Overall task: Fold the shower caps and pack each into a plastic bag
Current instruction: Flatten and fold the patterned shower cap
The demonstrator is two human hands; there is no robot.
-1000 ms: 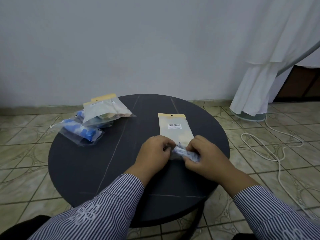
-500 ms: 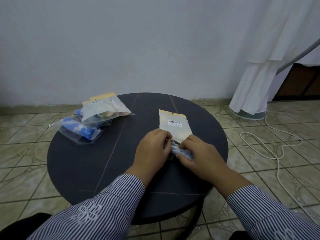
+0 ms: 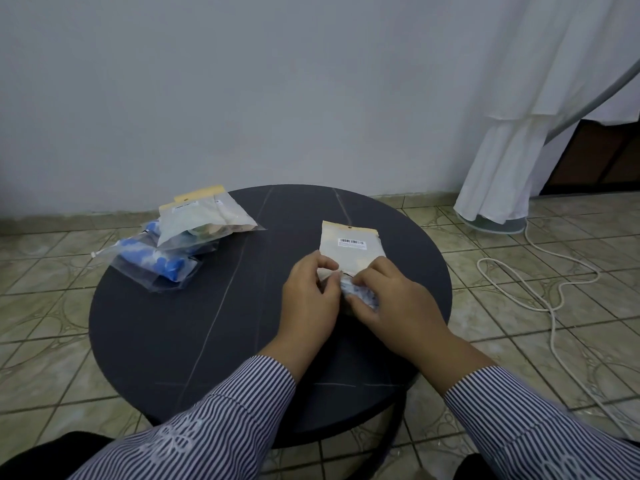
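Nearest the camera, two striped sleeves [image 3: 221,420] lead to both hands working at the middle of the round dark bench [image 3: 180,327]. Step in hand, as judged: feeding a folded shower cap [image 3: 358,295] into the open near end of a flat plastic bag [image 3: 349,249]. The left hand [image 3: 310,299] has its fingers [image 3: 325,263] curled and pinching the near edge of the bag, apparently holding the mouth open and the bag steady. The right hand [image 3: 391,306] has its fingers curled round the folded cap, a pale blue-and-white bundle, only a little of which shows between thumb and fingers; its leading end sits right at the bag mouth, and how far it is inside cannot be told. To do this well: keep the fold compressed so it does not spring open, hold the mouth wide with the left hand, slide the cap in flat along the bench instead of lifting, and push it toward the far, labelled end so the opening can be closed. Risk: thin film may bunch or catch on the lip. The bag lies flat, barcode label and yellow header pointing away. Farther off at the bench's left rim, a pile of filled bags [image 3: 180,244], some with blue contents, overlaps. Beyond: tiled floor [image 3: 52,271], a white cord [image 3: 554,299].
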